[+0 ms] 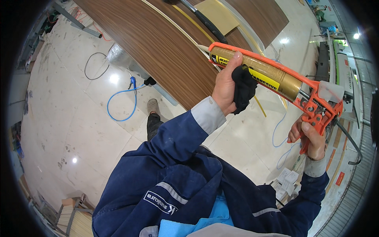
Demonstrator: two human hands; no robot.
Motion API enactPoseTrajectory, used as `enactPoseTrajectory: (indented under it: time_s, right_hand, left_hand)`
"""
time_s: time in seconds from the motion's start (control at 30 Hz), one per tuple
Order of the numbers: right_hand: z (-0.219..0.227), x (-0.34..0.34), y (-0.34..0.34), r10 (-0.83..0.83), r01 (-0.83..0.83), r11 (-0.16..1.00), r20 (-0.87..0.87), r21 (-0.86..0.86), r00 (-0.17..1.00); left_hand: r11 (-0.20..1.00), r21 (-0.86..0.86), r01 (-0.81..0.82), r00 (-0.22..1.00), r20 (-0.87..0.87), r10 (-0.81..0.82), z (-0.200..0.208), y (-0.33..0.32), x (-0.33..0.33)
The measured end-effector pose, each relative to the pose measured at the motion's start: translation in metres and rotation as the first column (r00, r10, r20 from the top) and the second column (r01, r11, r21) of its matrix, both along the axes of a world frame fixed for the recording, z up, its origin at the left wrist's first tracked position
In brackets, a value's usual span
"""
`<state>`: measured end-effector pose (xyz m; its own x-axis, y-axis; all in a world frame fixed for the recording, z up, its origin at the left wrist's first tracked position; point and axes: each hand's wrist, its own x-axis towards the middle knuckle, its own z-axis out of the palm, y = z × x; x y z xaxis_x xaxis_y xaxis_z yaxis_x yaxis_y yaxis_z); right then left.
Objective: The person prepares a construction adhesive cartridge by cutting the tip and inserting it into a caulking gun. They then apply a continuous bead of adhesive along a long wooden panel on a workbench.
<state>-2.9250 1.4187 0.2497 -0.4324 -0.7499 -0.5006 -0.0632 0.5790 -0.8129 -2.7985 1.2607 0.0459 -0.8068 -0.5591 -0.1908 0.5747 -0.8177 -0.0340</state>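
Observation:
An orange caulking gun [316,102] slants across the upper right, loaded with a gold and yellow adhesive cartridge [290,82]. My left hand [225,90] is closed round the front of the cartridge, thumb on top, with a bunched black cloth [244,90] between palm and barrel. Round the gun's handle and trigger, my right hand [312,139] is wrapped. The pale nozzle [203,48] points left over a brown wood-grain panel [158,51], near a thin light strip along it. Whether the tip touches the panel I cannot tell.
A black-handled hammer [211,27] lies on the panel beside a tan sheet [217,15]. A blue air hose [108,106] with a blow gun lies on the tiled floor at left. White papers [288,179] are low on the right; a rack [71,215] stands lower left.

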Motion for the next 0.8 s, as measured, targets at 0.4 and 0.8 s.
enactPoseTrajectory:
  time_s: [0.4, 0.8]
  right_hand:
    - [-0.013, -0.019, 0.047, -0.005, 0.005, 1.0, -0.005, -0.021, 1.0]
    - [-0.008, -0.032, 0.079, 0.0, 0.0, 1.0, -0.034, -0.011, 0.999]
  left_hand:
    - [0.999, 0.03, -0.04, 0.996, 0.08, 0.037, 0.003, 0.042, -0.019]
    - [0.999, -0.01, 0.038, 0.999, 0.031, -0.038, -0.002, 0.073, -0.026]
